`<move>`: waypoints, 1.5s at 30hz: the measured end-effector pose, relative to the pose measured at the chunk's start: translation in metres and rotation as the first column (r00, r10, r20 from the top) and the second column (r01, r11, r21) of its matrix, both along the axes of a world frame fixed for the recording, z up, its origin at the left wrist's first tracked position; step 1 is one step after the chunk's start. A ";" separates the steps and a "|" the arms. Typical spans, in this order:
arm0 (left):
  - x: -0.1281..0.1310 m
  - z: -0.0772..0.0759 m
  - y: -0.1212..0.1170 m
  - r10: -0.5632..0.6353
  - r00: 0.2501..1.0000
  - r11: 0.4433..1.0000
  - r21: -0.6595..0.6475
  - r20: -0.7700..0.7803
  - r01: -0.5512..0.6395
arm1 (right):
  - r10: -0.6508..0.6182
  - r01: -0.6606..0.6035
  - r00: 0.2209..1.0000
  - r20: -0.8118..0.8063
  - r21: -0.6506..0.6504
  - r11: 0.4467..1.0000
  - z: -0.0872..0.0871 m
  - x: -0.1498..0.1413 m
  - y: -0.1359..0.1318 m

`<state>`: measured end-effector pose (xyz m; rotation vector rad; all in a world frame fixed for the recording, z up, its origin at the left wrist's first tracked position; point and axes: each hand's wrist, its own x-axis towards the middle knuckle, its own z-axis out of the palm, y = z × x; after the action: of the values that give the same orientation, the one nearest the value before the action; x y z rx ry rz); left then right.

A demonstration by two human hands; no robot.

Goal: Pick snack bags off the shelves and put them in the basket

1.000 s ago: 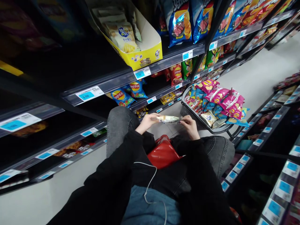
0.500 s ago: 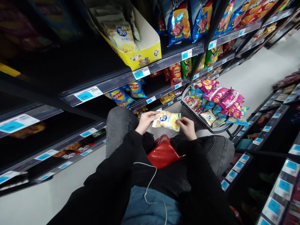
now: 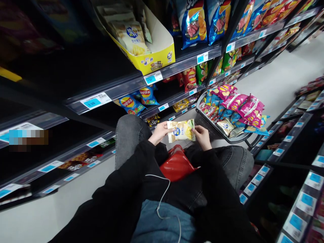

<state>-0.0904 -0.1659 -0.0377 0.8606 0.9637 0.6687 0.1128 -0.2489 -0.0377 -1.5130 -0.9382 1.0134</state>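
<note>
A small cream and yellow snack bag [image 3: 182,131] with a blue round logo is held level between my two hands, above my lap. My left hand [image 3: 160,132] pinches its left end, and my right hand [image 3: 201,135] pinches the right end between thumb and fingers. On the shelf ahead, an open yellow carton [image 3: 158,62] holds several similar bags [image 3: 133,37]. To the right, a dark shopping basket [image 3: 215,130] is heaped with snack bags, among them pink chip bags [image 3: 251,109] and one cream bag [image 3: 225,127] like the one in my hands.
Shelves with price tags [image 3: 95,100] run along the left and ahead, holding blue chip bags [image 3: 193,25] and smaller bags lower down. A red seat [image 3: 177,165] lies between my legs. More shelving [image 3: 291,135] stands on the right, beyond the basket and its handle.
The snack bag has turned slightly, so its right end sits higher and its front faces me more squarely. Both hands keep their hold, and the surroundings look the same.
</note>
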 end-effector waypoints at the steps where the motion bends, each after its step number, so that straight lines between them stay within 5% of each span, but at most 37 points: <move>1: 0.000 0.000 0.000 0.001 1.000 1.000 0.022 0.011 -0.002 | 0.005 -0.006 1.000 -0.022 -0.010 1.000 -0.001 0.000 0.000; 8: 0.000 0.004 0.000 -0.043 0.999 0.994 0.103 -0.001 0.042 | 0.022 -0.024 0.999 -0.030 -0.068 0.997 -0.004 0.001 0.003; 16: 0.002 0.001 -0.001 0.157 0.983 0.967 0.219 -0.098 -0.133 | 0.057 -0.059 0.997 0.060 0.022 0.998 0.007 0.006 0.000; 22: 0.000 -0.001 0.000 -0.097 0.993 0.993 0.061 -0.061 0.101 | -0.010 0.005 0.999 0.047 0.114 0.993 0.011 0.006 -0.003; 27: 0.001 0.001 -0.002 -0.050 0.988 0.997 0.045 -0.146 0.057 | -0.038 0.001 0.987 0.154 0.230 0.973 0.009 0.008 -0.001; 32: 0.001 0.008 -0.003 0.018 1.000 1.000 0.005 -0.007 -0.018 | 0.047 -0.048 0.999 0.023 0.034 0.998 0.016 0.011 -0.006; 36: 0.002 0.009 -0.001 0.098 0.991 0.994 0.037 0.087 -0.101 | 0.133 -0.133 0.987 -0.086 0.007 0.991 0.020 0.012 -0.008; 41: 0.005 0.004 -0.002 0.148 0.988 0.971 0.196 -0.045 -0.137 | -0.007 0.005 0.993 0.119 0.021 1.000 0.010 0.006 -0.004; 45: 0.006 0.003 -0.002 0.182 0.983 0.940 0.293 -0.002 -0.173 | -0.089 0.086 0.991 -0.095 -0.041 0.995 -0.003 -0.004 -0.001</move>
<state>-0.0844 -0.1681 -0.0350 1.0531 0.9908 0.9736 0.1085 -0.2500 -0.0404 -1.5079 -0.7822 1.0359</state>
